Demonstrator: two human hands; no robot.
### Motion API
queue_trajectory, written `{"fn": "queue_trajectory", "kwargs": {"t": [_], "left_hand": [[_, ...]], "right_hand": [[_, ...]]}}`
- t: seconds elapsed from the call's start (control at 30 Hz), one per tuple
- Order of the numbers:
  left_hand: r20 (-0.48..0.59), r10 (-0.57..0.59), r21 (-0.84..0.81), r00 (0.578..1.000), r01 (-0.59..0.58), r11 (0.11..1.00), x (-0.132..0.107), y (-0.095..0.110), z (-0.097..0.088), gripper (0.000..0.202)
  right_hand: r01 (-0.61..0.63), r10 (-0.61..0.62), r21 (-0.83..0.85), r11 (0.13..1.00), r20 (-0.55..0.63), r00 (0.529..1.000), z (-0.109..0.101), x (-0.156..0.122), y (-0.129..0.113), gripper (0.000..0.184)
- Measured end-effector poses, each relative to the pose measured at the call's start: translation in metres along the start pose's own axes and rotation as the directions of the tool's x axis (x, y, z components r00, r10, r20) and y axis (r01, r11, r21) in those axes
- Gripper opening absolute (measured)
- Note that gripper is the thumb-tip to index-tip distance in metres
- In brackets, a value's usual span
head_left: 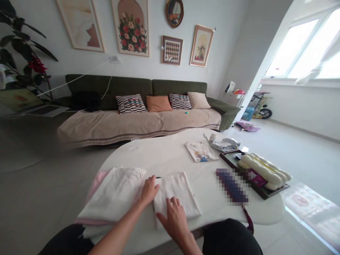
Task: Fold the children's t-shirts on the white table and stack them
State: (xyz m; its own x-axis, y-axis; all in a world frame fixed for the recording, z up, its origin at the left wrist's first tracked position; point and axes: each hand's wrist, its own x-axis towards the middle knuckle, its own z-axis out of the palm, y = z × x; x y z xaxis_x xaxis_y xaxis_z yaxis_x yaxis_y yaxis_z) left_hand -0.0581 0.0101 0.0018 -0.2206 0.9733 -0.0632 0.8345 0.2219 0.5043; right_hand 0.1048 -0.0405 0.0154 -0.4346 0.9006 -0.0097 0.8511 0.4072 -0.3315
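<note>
arms forward, fingers loosely bent

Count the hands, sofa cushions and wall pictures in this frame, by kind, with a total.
Hands: 2 (left hand and right hand, both at the white cloth)
Cushions: 4
Wall pictures: 5
Total: 11
</note>
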Motion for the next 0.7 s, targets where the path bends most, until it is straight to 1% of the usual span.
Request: {"fn": "queue_trajectory", "kwargs": {"t": [0.07, 0.13, 0.17, 0.2, 0.23, 0.27, 0.3, 0.33, 0.37, 0.4, 0.43, 0.47, 0.5, 0.53, 0.57, 0.6, 0.63, 0.67, 0.7], "left_hand": [[0.023, -0.061, -0.051, 0.998, 0.062, 0.997, -0.011, -0.005, 0.0, 0.037], [0.057, -0.08, -0.095, 0.995, 0.085, 0.992, -0.028, -0.01, -0.001, 0.03], [0.069, -0.082, -0.152, 0.994, 0.092, 0.984, -0.04, -0.012, -0.002, 0.027], [0.078, -0.091, -0.246, 0.993, 0.107, 0.963, -0.052, -0.013, -0.003, 0.027], [0.088, -0.109, -0.375, 0.99, 0.135, 0.917, -0.065, -0.014, -0.003, 0.028], [0.107, -0.137, -0.524, 0.985, 0.173, 0.834, -0.078, -0.013, -0.002, 0.03], [0.139, -0.169, -0.669, 0.976, 0.218, 0.71, -0.089, -0.011, -0.001, 0.033], [0.174, -0.2, -0.781, 0.964, 0.259, 0.569, -0.099, -0.007, 0.0, 0.037], [0.205, -0.225, -0.85, 0.953, 0.287, 0.442, -0.107, -0.003, 0.0, 0.039], [0.228, -0.245, -0.892, 0.942, 0.303, 0.336, -0.112, 0.003, 0.0, 0.041], [0.241, -0.255, -0.916, 0.936, 0.307, 0.26, -0.115, 0.01, -0.003, 0.042], [0.248, -0.252, -0.928, 0.935, 0.304, 0.217, -0.117, 0.016, -0.007, 0.043], [0.252, -0.227, -0.933, 0.941, 0.299, 0.2, -0.116, 0.023, -0.013, 0.042], [0.258, -0.178, -0.935, 0.95, 0.291, 0.201, -0.115, 0.03, -0.022, 0.043], [0.258, -0.11, -0.938, 0.96, 0.276, 0.21, -0.112, 0.036, -0.033, 0.044], [0.245, -0.038, -0.942, 0.969, 0.248, 0.225, -0.109, 0.042, -0.045, 0.046], [0.211, 0.015, -0.948, 0.977, 0.201, 0.245, -0.106, 0.047, -0.058, 0.047], [0.155, 0.035, -0.953, 0.987, 0.14, 0.269, -0.102, 0.051, -0.07, 0.049], [0.08, 0.022, -0.951, 0.997, 0.069, 0.302, -0.097, 0.054, -0.081, 0.049]], "right_hand": [[-0.083, 0.082, -0.007, 0.997, -0.071, 0.994, 0.015, -0.019, -0.016, 0.063], [-0.135, 0.131, -0.022, 0.991, -0.128, 0.983, 0.026, -0.03, -0.022, 0.069], [-0.139, 0.135, -0.019, 0.99, -0.136, 0.981, 0.029, -0.032, -0.022, 0.068], [-0.134, 0.131, -0.011, 0.991, -0.131, 0.983, 0.031, -0.033, -0.022, 0.067], [-0.123, 0.122, -0.001, 0.992, -0.118, 0.985, 0.033, -0.033, -0.021, 0.068], [-0.106, 0.107, 0.009, 0.994, -0.102, 0.989, 0.035, -0.034, -0.021, 0.07], [-0.088, 0.089, 0.02, 0.996, -0.087, 0.992, 0.036, -0.034, -0.022, 0.075], [-0.072, 0.074, 0.033, 0.997, -0.078, 0.994, 0.037, -0.034, -0.023, 0.08], [-0.059, 0.063, 0.053, 0.997, -0.079, 0.995, 0.037, -0.035, -0.025, 0.082], [-0.043, 0.051, 0.088, 0.995, -0.086, 0.995, 0.035, -0.035, -0.027, 0.081], [-0.022, 0.036, 0.144, 0.989, -0.095, 0.995, 0.032, -0.035, -0.028, 0.078], [0.002, 0.021, 0.228, 0.974, -0.1, 0.995, 0.027, -0.033, -0.029, 0.074], [0.028, 0.006, 0.335, 0.942, -0.098, 0.995, 0.019, -0.031, -0.028, 0.072], [0.058, -0.018, 0.456, 0.888, -0.092, 0.996, 0.008, -0.026, -0.026, 0.072], [0.089, -0.048, 0.576, 0.812, -0.085, 0.995, -0.005, -0.021, -0.022, 0.07], [0.099, -0.066, 0.689, 0.718, -0.073, 0.995, -0.02, -0.014, -0.017, 0.068], [0.1, -0.083, 0.777, 0.621, -0.061, 0.995, -0.036, -0.007, -0.011, 0.062], [0.069, -0.074, 0.849, 0.524, -0.036, 0.997, -0.051, 0.002, -0.003, 0.057], [-0.015, -0.04, 0.903, 0.43, 0.036, 0.999, -0.065, 0.01, 0.006, 0.053]]}}
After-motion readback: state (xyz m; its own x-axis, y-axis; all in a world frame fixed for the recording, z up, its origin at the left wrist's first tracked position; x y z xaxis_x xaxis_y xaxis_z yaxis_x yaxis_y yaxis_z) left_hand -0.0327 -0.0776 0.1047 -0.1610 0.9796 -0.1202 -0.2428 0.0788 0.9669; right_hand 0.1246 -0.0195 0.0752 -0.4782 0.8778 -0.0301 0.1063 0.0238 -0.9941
